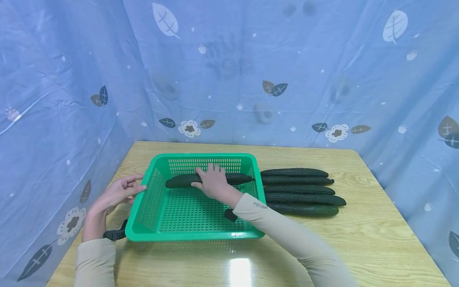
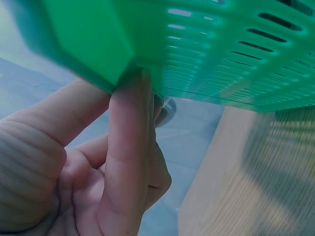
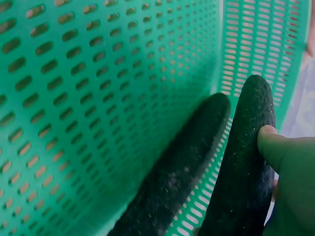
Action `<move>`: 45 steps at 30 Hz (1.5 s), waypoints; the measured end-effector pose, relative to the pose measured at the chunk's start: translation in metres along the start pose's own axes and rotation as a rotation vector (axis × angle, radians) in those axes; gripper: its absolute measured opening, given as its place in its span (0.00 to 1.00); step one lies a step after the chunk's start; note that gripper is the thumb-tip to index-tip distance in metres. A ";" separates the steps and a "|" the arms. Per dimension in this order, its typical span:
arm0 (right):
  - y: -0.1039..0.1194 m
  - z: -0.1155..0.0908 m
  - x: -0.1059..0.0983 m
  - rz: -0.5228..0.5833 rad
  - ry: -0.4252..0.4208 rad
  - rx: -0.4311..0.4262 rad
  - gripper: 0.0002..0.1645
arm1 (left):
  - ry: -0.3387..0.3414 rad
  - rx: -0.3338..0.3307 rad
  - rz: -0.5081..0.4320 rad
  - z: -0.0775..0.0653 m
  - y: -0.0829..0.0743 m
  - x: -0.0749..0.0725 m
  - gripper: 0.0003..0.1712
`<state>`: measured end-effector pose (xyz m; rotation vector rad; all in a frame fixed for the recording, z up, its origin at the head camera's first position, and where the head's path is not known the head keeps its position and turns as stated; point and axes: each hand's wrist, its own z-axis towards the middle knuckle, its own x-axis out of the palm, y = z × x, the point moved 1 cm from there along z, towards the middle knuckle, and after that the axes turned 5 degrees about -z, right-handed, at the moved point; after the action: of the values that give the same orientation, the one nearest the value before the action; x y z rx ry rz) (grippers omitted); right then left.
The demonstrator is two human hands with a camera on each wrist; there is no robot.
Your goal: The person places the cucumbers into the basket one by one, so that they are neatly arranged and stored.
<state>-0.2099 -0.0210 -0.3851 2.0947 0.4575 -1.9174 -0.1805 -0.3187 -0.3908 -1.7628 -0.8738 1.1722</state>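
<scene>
One long, dark green cucumber (image 1: 181,181) gripped in the right hand (image 1: 214,184), toward 12 o'clock inside the green plastic basket with holes (image 1: 195,236), near another like it (image 3: 179,169). At 9 o'clock, basket rim pinched in the left hand (image 1: 116,193). At 3 o'clock, five more cucumbers (image 1: 303,189) lying on the light brown wooden table (image 1: 387,231).

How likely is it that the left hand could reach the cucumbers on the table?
Probably not, as things stand: the left hand grips the left side of the green basket, while those cucumbers lie past its opposite side, where the right arm also crosses.
</scene>
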 end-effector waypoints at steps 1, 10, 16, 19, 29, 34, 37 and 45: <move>0.002 0.001 0.002 0.008 0.003 -0.005 0.32 | 0.001 0.001 -0.005 0.000 0.000 0.000 0.41; 0.010 0.003 0.017 0.001 0.058 0.003 0.33 | 0.012 0.013 -0.027 0.000 0.002 0.002 0.41; 0.012 0.004 0.025 -0.047 0.016 -0.003 0.31 | 0.013 0.011 -0.019 0.000 0.000 0.001 0.40; 0.013 0.004 0.029 -0.112 -0.032 -0.026 0.31 | 0.017 0.015 -0.019 0.000 -0.001 0.001 0.41; 0.013 0.002 0.031 -0.272 -0.106 -0.065 0.30 | 0.027 0.031 -0.032 0.000 -0.002 0.001 0.40; 0.011 0.001 0.030 -0.295 -0.078 -0.078 0.30 | 0.030 0.022 -0.028 0.001 -0.001 0.002 0.41; 0.009 0.001 0.026 -0.252 -0.037 -0.084 0.28 | 0.029 0.014 -0.021 0.001 0.000 0.002 0.41; 0.000 -0.005 0.013 -0.112 0.080 -0.096 0.25 | 0.030 0.015 -0.022 0.000 0.002 0.002 0.40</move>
<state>-0.2040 -0.0178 -0.3975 2.1313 0.6844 -1.8357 -0.1795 -0.3180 -0.3931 -1.7500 -0.8619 1.1329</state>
